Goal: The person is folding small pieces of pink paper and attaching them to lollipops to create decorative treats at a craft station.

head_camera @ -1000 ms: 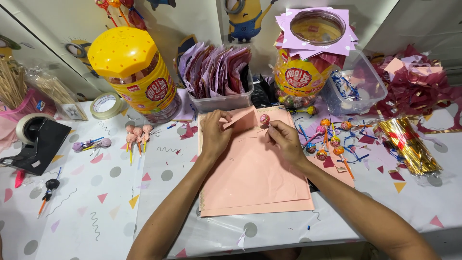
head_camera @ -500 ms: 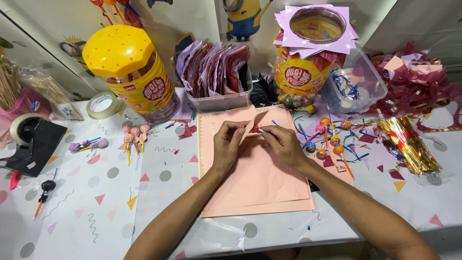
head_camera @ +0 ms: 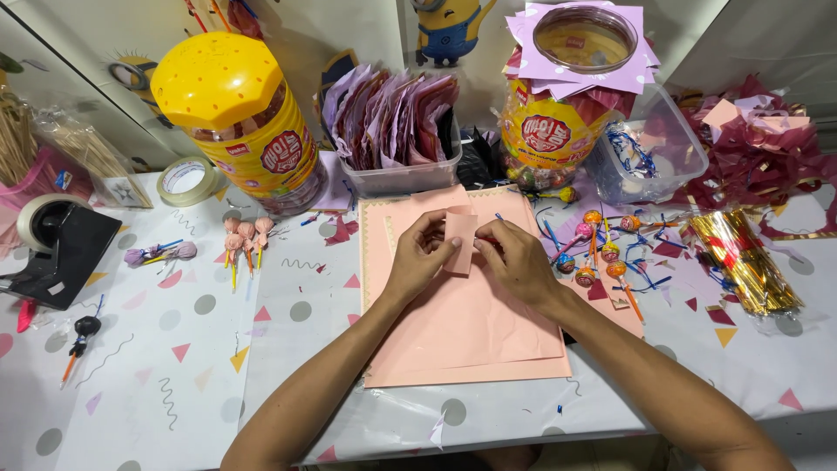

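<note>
centre of the frame: the left hand [head_camera: 420, 257] and the right hand [head_camera: 514, 259] meet over a stack of pink paper sheets [head_camera: 462, 327] lying flat on the patterned tablecloth [head_camera: 166, 366]. both hands pinch a small pink paper square [head_camera: 460, 242] between thumb and fingertips, the left at its left edge, the right at its right edge; whether a lollipop sits inside the fold cannot be told. the square is held upright, just above the stack, so the wrapping appears only begun. left of centre, a few pink-wrapped lollipops [head_camera: 246, 235] lie finished beside two purple ones [head_camera: 157, 254]. right of centre, unwrapped lollipops [head_camera: 602, 257] lie loose near gold twist ties [head_camera: 741, 262], suggesting most of the work remains. upper left, a yellow-lidded candy jar [head_camera: 240, 131] stands; upper centre, a clear tub of purple paper [head_camera: 397, 131].
</note>
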